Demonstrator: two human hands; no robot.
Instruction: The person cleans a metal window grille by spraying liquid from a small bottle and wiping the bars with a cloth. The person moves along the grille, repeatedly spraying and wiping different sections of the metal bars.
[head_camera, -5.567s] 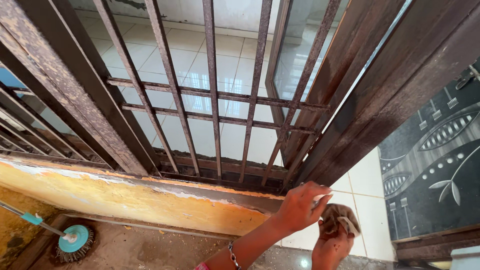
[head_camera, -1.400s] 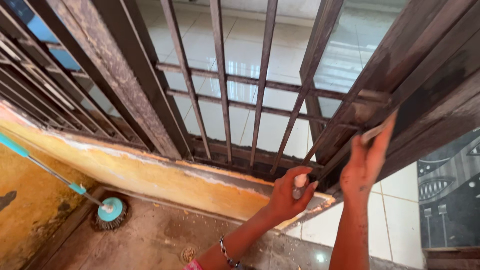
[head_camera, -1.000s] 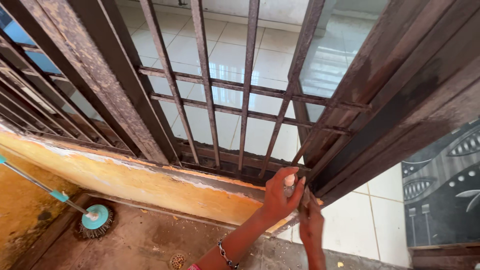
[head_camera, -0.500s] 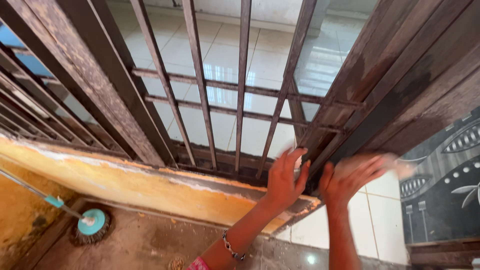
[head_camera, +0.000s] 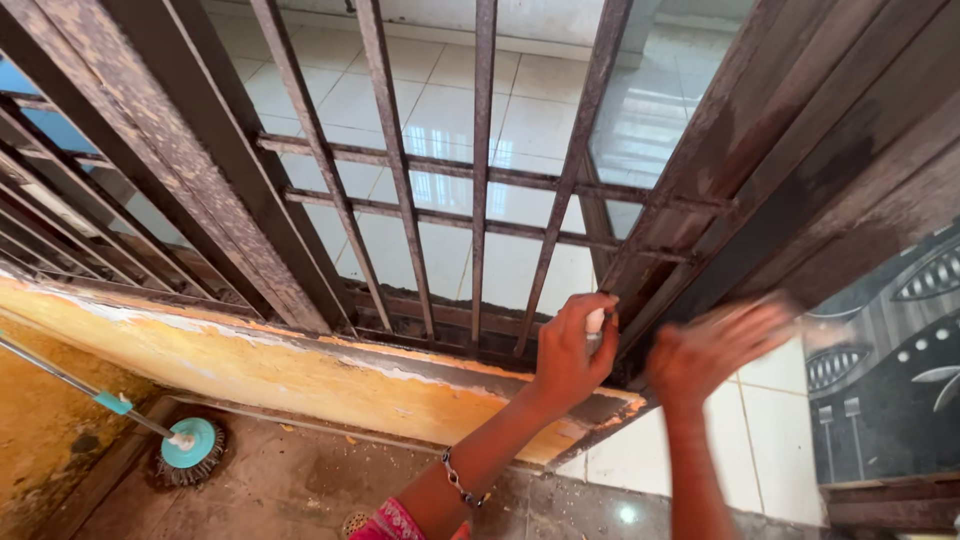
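Head view: left hand is wrapped around a small bottle right at the foot of the door frame, right hand blurry against it, grip unclear; I'd rub along the grain

The right hand has swept its cloth rightward along the door frame.

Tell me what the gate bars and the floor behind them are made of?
The bars look like metal, probably iron: thin, dark brown, with rough rusty patches and flaking paint. The floor looks like glazed ceramic tile: white squares with thin joint lines, shiny enough to reflect light.
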